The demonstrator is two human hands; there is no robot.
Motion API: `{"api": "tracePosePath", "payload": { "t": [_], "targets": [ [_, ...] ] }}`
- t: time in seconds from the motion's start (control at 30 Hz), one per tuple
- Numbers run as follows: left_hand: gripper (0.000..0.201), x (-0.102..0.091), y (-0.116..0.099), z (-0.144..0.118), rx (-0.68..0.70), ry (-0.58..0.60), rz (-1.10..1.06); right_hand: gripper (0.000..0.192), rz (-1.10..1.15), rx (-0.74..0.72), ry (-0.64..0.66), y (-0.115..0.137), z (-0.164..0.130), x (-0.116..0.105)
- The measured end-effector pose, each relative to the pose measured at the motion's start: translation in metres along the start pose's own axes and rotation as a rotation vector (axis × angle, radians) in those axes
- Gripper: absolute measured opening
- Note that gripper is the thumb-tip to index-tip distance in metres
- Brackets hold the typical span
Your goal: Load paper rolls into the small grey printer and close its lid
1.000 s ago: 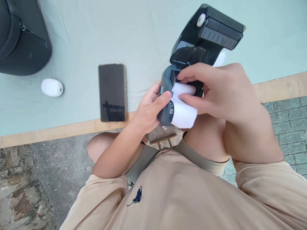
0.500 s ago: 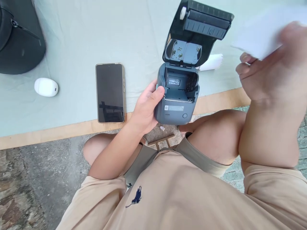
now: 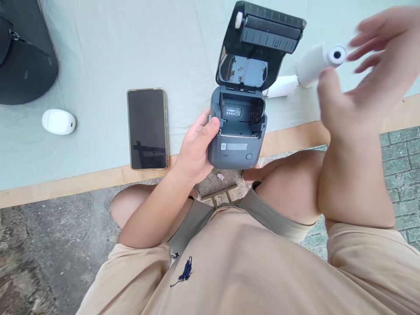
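Your left hand (image 3: 198,148) grasps the printer (image 3: 236,153), its lid (image 3: 259,49) raised, at the frame's centre; your right hand (image 3: 377,92), upper right, spreads its fingers beside the paper roll (image 3: 310,65), contact unclear

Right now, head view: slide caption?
Left hand holds a printer with its lid raised; open right hand is near a paper roll on the table.

paper roll (image 3: 313,65): out of printer (image 3: 236,151), now on table (image 3: 98,52) | right hand (image 3: 367,92): grip released, fingers spread
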State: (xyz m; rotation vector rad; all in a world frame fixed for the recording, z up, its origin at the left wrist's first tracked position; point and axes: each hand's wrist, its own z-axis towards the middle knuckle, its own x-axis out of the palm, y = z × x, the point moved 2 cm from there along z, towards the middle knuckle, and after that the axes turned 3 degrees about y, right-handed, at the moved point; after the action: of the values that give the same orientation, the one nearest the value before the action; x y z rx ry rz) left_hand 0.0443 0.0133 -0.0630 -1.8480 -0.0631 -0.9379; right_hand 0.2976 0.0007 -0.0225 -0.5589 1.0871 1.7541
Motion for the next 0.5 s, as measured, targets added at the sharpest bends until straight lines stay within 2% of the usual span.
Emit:
{"api": "tracePosePath", "payload": {
  "t": [0.07,0.1,0.17,0.27,0.37,0.43,0.5],
  "targets": [
    [0.029,-0.001,0.0,0.0,0.007,0.0,0.01,0.038,-0.055,-0.084,0.208,0.016,0.0,0.011],
    [0.031,-0.001,0.0,0.0,0.012,-0.001,0.011,0.039,-0.076,-0.08,0.321,0.021,0.001,0.018],
    [0.033,-0.002,0.0,-0.001,0.018,-0.007,0.011,0.043,-0.096,-0.018,0.438,0.024,0.005,0.03],
    [0.031,-0.003,-0.001,-0.003,0.013,-0.009,0.006,0.043,-0.097,0.069,0.446,0.021,0.013,0.04],
    [0.028,-0.003,-0.001,-0.003,0.027,0.007,-0.016,0.045,-0.053,0.109,0.396,0.021,0.015,0.04],
    [0.028,-0.003,0.0,-0.003,0.032,-0.002,-0.03,0.047,0.217,0.232,0.324,0.025,0.014,0.036],
    [0.03,-0.004,0.0,-0.003,0.026,-0.027,-0.034,0.045,0.591,0.441,0.28,0.028,0.013,0.034]
  ]
}}
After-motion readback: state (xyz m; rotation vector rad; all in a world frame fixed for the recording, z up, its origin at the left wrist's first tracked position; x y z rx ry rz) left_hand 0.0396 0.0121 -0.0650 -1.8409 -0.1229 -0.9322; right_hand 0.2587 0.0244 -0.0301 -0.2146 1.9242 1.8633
